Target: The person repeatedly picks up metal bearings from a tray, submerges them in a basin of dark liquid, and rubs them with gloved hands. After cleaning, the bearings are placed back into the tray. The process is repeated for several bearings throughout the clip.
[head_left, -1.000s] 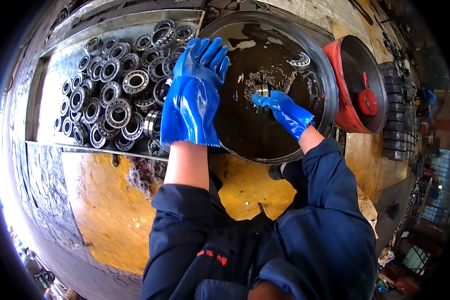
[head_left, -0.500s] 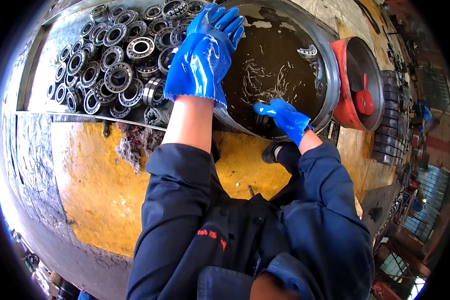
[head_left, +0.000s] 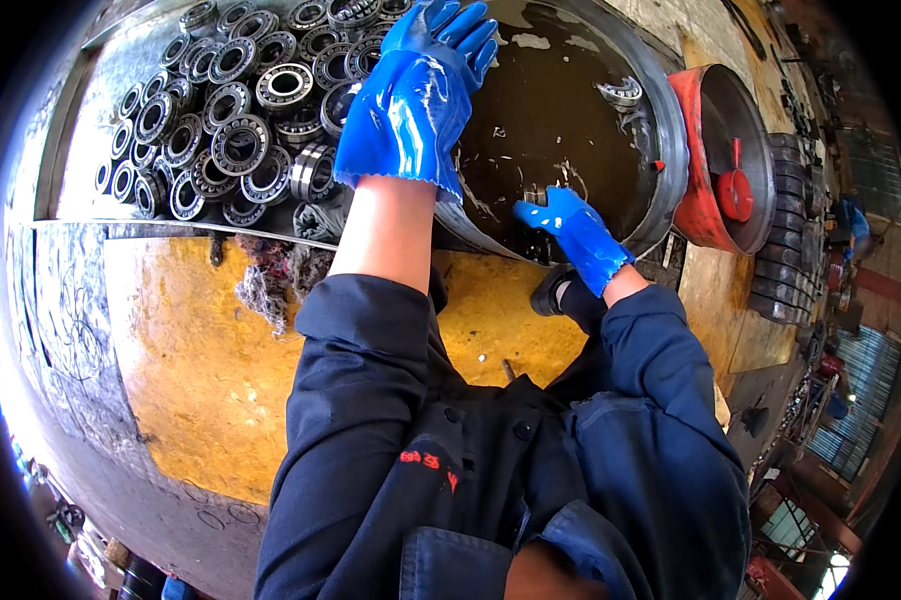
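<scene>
My left hand [head_left: 416, 95], in a wet blue rubber glove, is stretched flat with fingers apart over the near rim of a round metal basin [head_left: 668, 150] of dark liquid. It holds nothing. My right hand [head_left: 569, 230], also in a blue glove, reaches down into the liquid near the basin's front wall, its fingers closed on a small metal bearing [head_left: 534, 192] that is partly hidden. Another bearing [head_left: 621, 93] lies half sunk at the far side of the basin.
A metal tray [head_left: 81, 130] to the left holds several steel roller bearings [head_left: 239, 143]. A red round lid [head_left: 726, 165] leans right of the basin. Grey rags [head_left: 271, 278] lie on the yellow floor. Stacked dark rings [head_left: 786, 240] stand at the right.
My head has leaned forward, so the basin and tray sit higher in view. My right hand has stayed low in the liquid while my left stays spread above the rim.
</scene>
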The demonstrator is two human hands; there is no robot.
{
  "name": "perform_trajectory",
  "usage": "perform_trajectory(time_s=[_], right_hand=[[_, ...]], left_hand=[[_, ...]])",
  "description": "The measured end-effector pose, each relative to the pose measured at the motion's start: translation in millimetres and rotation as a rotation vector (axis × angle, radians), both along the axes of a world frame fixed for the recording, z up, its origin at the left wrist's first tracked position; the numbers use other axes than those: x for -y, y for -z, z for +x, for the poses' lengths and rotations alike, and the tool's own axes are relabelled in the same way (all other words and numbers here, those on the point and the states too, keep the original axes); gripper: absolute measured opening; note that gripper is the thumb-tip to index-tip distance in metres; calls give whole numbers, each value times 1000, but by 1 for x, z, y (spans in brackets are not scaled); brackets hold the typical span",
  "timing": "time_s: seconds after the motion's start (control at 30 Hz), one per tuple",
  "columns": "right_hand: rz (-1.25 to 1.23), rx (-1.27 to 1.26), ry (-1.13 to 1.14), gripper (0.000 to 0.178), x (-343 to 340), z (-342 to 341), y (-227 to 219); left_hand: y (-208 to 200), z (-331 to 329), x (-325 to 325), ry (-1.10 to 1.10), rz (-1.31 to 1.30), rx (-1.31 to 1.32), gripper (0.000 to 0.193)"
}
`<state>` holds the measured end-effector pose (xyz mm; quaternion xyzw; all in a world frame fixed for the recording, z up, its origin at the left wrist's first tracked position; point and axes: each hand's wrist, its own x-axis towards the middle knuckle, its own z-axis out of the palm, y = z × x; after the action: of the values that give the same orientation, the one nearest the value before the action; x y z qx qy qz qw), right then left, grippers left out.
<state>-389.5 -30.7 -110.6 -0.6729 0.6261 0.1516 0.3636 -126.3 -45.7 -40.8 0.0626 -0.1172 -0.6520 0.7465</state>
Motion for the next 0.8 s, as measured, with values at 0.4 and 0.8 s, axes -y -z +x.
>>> perform_trajectory(time_s=[0.4,0.8], right_hand=[[-20,312,51,46,12,-15,25],[35,417,187,38,14,-35,52]], left_hand=[[-2,-4,9,-4,59,35,49],[-12,-15,27,32,63,44,49]])
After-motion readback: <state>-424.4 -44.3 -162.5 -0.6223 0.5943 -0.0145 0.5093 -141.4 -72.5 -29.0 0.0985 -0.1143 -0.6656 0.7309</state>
